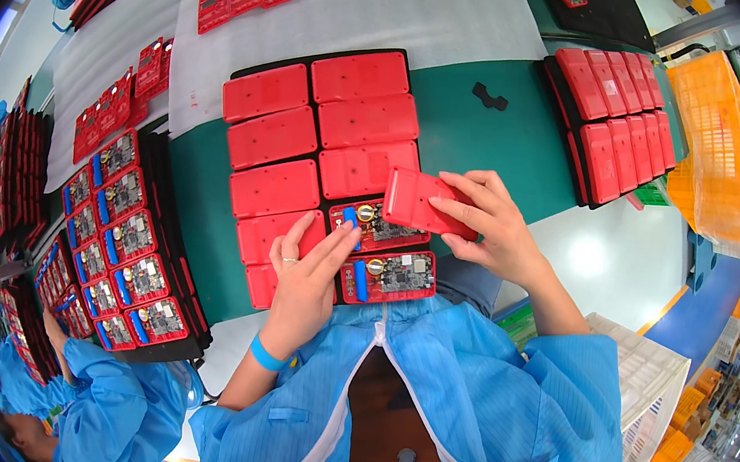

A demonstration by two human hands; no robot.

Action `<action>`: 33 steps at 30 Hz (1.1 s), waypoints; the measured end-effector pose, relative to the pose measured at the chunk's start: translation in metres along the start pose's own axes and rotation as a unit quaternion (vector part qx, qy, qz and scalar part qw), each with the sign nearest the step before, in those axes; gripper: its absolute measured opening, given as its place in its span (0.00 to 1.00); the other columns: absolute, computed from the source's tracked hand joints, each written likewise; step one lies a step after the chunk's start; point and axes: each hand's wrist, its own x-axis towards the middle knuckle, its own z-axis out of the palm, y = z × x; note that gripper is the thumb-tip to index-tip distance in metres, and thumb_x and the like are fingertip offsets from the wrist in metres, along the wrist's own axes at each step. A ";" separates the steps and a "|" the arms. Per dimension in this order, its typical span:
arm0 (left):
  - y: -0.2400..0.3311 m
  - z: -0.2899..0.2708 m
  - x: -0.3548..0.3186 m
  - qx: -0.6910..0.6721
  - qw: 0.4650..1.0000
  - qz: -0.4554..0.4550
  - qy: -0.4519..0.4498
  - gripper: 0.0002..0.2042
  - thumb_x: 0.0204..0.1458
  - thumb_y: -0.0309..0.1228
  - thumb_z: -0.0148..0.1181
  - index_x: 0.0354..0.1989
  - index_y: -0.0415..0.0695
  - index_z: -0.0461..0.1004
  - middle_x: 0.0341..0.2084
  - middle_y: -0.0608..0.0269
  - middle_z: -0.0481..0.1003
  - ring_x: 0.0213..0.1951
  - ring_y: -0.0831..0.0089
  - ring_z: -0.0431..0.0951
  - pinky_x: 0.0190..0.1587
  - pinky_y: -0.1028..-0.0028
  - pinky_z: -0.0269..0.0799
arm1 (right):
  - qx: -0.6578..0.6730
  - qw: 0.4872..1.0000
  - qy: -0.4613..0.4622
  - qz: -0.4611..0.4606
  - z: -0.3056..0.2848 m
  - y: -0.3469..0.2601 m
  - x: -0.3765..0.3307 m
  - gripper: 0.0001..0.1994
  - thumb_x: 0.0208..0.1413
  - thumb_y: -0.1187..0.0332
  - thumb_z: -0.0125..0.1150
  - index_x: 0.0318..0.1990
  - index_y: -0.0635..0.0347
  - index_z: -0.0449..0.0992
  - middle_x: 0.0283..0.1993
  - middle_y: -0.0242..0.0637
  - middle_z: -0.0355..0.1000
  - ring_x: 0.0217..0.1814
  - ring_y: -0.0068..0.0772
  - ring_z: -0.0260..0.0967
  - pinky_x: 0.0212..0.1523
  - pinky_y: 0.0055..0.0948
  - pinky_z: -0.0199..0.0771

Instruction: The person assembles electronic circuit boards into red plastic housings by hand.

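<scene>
My right hand (497,233) grips a red plastic cover (411,197), holding it tilted over the right side of an open red case. That case holds a green-grey circuit board (393,230), a round gold-coloured part and a blue strip-like part (351,218). My left hand (305,274) has its fingers stretched out, with fingertips at the blue part and over a neighbouring red cover (260,234). Nearer me lies another open case (392,275) with its board and blue part exposed. Several closed red cases (360,124) fill the rest of the black tray (317,137).
Green table (483,139) under the tray; a small black piece (490,96) lies on it. Stacked trays of red cases (614,122) stand right, beside an orange crate (710,134). Trays of open boards (124,238) stand left, near a co-worker's blue sleeve (123,395).
</scene>
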 end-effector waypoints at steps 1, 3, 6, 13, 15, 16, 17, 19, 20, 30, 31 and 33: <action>-0.001 -0.001 0.001 0.000 1.000 0.000 -0.001 0.31 0.49 0.14 0.56 0.64 0.52 0.74 0.67 0.67 0.69 0.70 0.48 0.58 0.66 0.42 0.48 | 0.000 1.000 0.000 0.000 0.000 -0.001 0.000 0.29 0.43 0.71 0.74 0.59 0.53 0.79 0.66 0.43 0.69 0.59 0.51 0.65 0.59 0.44 0.72; 0.000 -0.005 0.003 0.009 1.000 0.005 0.008 0.29 0.49 0.14 0.56 0.62 0.51 0.75 0.67 0.68 0.70 0.70 0.48 0.58 0.66 0.42 0.48 | 0.007 1.000 -0.003 0.001 0.000 -0.002 0.000 0.29 0.43 0.70 0.74 0.59 0.52 0.79 0.66 0.42 0.69 0.60 0.51 0.64 0.59 0.44 0.72; 0.002 -0.009 0.002 0.061 0.998 0.023 -0.010 0.26 0.50 0.16 0.58 0.59 0.50 0.78 0.65 0.70 0.71 0.71 0.49 0.58 0.67 0.43 0.46 | 0.006 1.000 -0.004 0.002 -0.001 -0.002 -0.001 0.29 0.43 0.70 0.74 0.59 0.52 0.79 0.66 0.42 0.69 0.60 0.50 0.64 0.60 0.44 0.71; 0.001 -0.011 0.010 0.134 0.987 0.072 -0.052 0.24 0.50 0.19 0.60 0.57 0.51 0.79 0.64 0.75 0.73 0.70 0.54 0.61 0.69 0.41 0.44 | 0.005 1.000 -0.003 0.005 0.001 0.000 -0.003 0.29 0.43 0.70 0.74 0.59 0.53 0.79 0.66 0.42 0.69 0.60 0.50 0.64 0.59 0.44 0.71; 0.004 -0.007 0.006 0.155 0.984 0.077 -0.052 0.26 0.49 0.19 0.60 0.59 0.50 0.78 0.64 0.74 0.72 0.70 0.55 0.61 0.68 0.40 0.45 | 0.012 1.000 -0.010 0.004 0.001 -0.001 -0.001 0.29 0.43 0.70 0.73 0.58 0.53 0.79 0.66 0.42 0.69 0.60 0.51 0.64 0.59 0.44 0.71; 0.004 -0.006 0.004 0.176 0.980 0.082 -0.052 0.28 0.48 0.19 0.59 0.61 0.50 0.76 0.64 0.74 0.71 0.70 0.55 0.61 0.67 0.39 0.46 | 0.013 1.000 -0.010 0.004 0.002 -0.001 -0.001 0.29 0.43 0.70 0.73 0.58 0.53 0.79 0.66 0.42 0.69 0.60 0.51 0.64 0.59 0.44 0.71; 0.004 -0.006 0.004 0.177 0.979 0.082 -0.052 0.28 0.48 0.19 0.59 0.61 0.50 0.76 0.64 0.74 0.71 0.70 0.55 0.61 0.67 0.39 0.46 | 0.012 1.000 -0.010 0.000 0.003 -0.002 0.000 0.29 0.43 0.70 0.73 0.58 0.53 0.79 0.66 0.42 0.69 0.60 0.51 0.64 0.59 0.44 0.71; 0.001 -0.007 0.005 0.155 0.983 0.079 -0.063 0.28 0.49 0.20 0.59 0.62 0.52 0.76 0.65 0.74 0.71 0.69 0.56 0.62 0.68 0.38 0.43 | 0.012 1.000 -0.009 -0.005 0.003 -0.002 0.001 0.29 0.43 0.70 0.73 0.58 0.53 0.79 0.66 0.42 0.69 0.60 0.51 0.64 0.59 0.44 0.71; -0.001 -0.008 0.006 0.156 0.983 0.080 -0.063 0.28 0.49 0.20 0.59 0.62 0.52 0.76 0.65 0.74 0.71 0.69 0.56 0.62 0.68 0.38 0.43 | 0.007 1.000 -0.009 -0.006 0.003 -0.003 0.001 0.29 0.43 0.69 0.74 0.58 0.53 0.79 0.66 0.42 0.69 0.60 0.51 0.64 0.60 0.45 0.71; -0.012 -0.008 0.035 0.017 0.999 0.041 -0.008 0.21 0.49 0.28 0.69 0.55 0.54 0.80 0.44 0.68 0.83 0.60 0.59 0.69 0.66 0.45 0.47 | 0.000 1.000 0.006 -0.018 0.001 -0.006 -0.002 0.30 0.40 0.72 0.74 0.57 0.54 0.79 0.66 0.45 0.69 0.58 0.52 0.65 0.55 0.43 0.74; -0.011 -0.007 0.039 0.000 0.999 0.037 0.003 0.20 0.48 0.30 0.72 0.52 0.53 0.81 0.40 0.67 0.84 0.58 0.60 0.69 0.65 0.47 0.49 | 0.000 1.000 0.007 -0.017 0.000 -0.006 -0.002 0.30 0.40 0.72 0.74 0.57 0.54 0.79 0.66 0.45 0.69 0.58 0.52 0.65 0.55 0.43 0.74; -0.010 -0.008 0.042 -0.004 0.999 0.039 0.005 0.18 0.45 0.30 0.73 0.47 0.51 0.83 0.37 0.66 0.84 0.57 0.60 0.70 0.63 0.51 0.52 | 0.001 1.000 0.015 -0.021 -0.001 -0.006 -0.004 0.30 0.40 0.72 0.74 0.57 0.54 0.80 0.66 0.44 0.69 0.58 0.52 0.65 0.55 0.43 0.74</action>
